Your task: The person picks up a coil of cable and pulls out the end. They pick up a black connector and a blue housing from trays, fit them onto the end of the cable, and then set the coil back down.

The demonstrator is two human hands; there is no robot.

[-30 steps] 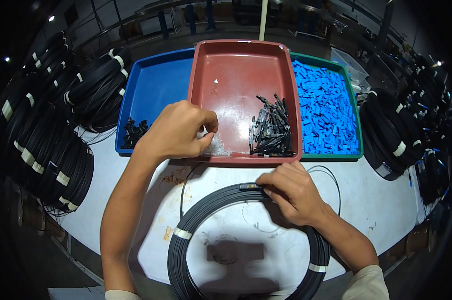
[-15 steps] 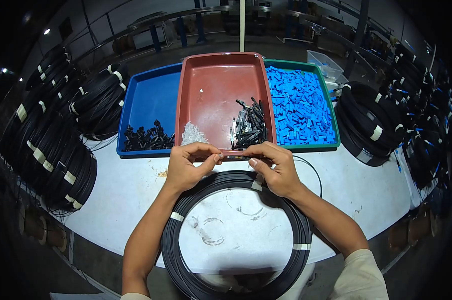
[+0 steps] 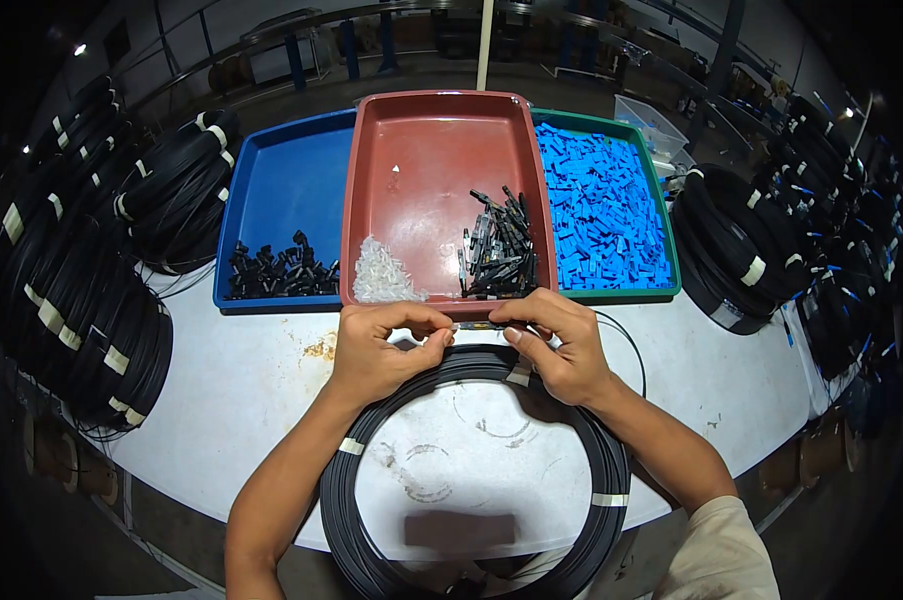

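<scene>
In front of the red tray, my right hand (image 3: 559,348) pinches a slim black cable connector (image 3: 481,325) between thumb and fingers. Its tip points left, toward my left hand (image 3: 386,345), whose thumb and index finger close on a small clear cap at that tip. The fingertips mostly cover the cap, so how far it sits on the connector cannot be seen. From behind my right hand the thin black cable (image 3: 639,352) curves down to a large coil of black cable (image 3: 343,490), bound with pale tape, which lies below both hands and overhangs the table's near edge.
A red tray (image 3: 441,97) holds clear caps (image 3: 379,272) and black connectors (image 3: 499,245). Beside it, a blue tray (image 3: 291,150) contains black parts, a green tray (image 3: 674,270) blue clips (image 3: 601,210). Taped cable coils (image 3: 81,310) crowd the left; more coils (image 3: 741,240) stand right.
My hands have shifted slightly, and more of the connector shows between them. The left fingertips now meet its tip with the clear cap. The view has tilted a little.
</scene>
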